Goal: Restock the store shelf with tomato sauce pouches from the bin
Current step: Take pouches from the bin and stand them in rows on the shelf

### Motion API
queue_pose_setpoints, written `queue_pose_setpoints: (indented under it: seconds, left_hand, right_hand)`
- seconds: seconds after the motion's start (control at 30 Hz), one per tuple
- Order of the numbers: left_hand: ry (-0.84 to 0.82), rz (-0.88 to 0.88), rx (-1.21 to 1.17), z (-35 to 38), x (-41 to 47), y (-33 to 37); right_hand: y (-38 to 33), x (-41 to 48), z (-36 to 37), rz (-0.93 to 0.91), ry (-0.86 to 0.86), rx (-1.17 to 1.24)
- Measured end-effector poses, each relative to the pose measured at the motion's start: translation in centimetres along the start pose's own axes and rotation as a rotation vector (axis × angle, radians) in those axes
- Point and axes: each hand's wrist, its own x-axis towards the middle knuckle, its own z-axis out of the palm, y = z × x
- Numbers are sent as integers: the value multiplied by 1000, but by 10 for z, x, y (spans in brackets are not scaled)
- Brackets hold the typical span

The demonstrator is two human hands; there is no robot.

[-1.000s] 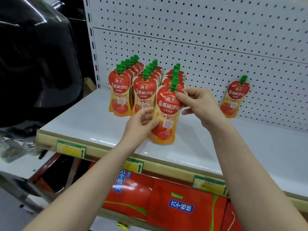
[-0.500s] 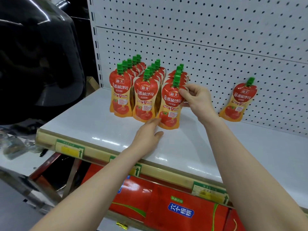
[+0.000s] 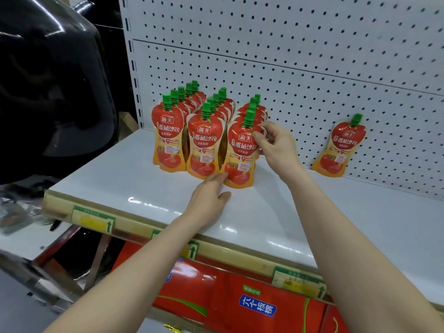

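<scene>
front pouch [image 3: 241, 152]: red-orange spouted pouch, green cap, tomato picture, white label text; stands upright on shelf, head of the right-hand row
right hand [image 3: 274, 145]: grip pinching the front pouch's upper right edge just under the cap, thumb and fingers closed on it
left hand [image 3: 209, 195]: palm down on the shelf, fingers loosely spread, fingertips touching the front pouch's bottom left corner; holds nothing
rows [image 3: 192, 131]: three rows of the same pouches, front to back, close together at the shelf's back left; left and middle rows run deeper than the right one
lone pouch [image 3: 340, 146]: same kind, tilted back against the pegboard, well apart to the right
shelf [image 3: 336, 212]: white, glossy, bare in front and to the right of the rows
pegboard [image 3: 288, 68]: white perforated back panel behind the pouches
price rail [image 3: 101, 219]: beige strip along the shelf edge with green-yellow tags
red boxes [image 3: 240, 306]: on the level below, blue label
black object [image 3: 48, 80]: big, shiny, rounded, at left beside the shelf; what it is cannot be told
in the way: nothing between the hands and the front pouch; right hand hides part of the right row behind it
</scene>
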Motion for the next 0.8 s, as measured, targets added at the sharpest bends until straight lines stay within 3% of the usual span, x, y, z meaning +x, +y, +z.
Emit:
queue_pose_setpoints:
  seconds: [0.2,0.43,0.67,0.8]
  left_hand:
    - [47,62,-125,-17,-21,18]
    - [22,210,-332,-12,-87,48]
    - [-220,265,-504,54,-181,73]
    - [-428,281,-433,124,-229,79]
  right_hand:
    - [-2,-39,-13,-26,180,-232]
    - [10,-174,-47,9,206,-422]
    - [40,-376,-81,151,464,-534]
    - [87,-486,-85,390,484,-520]
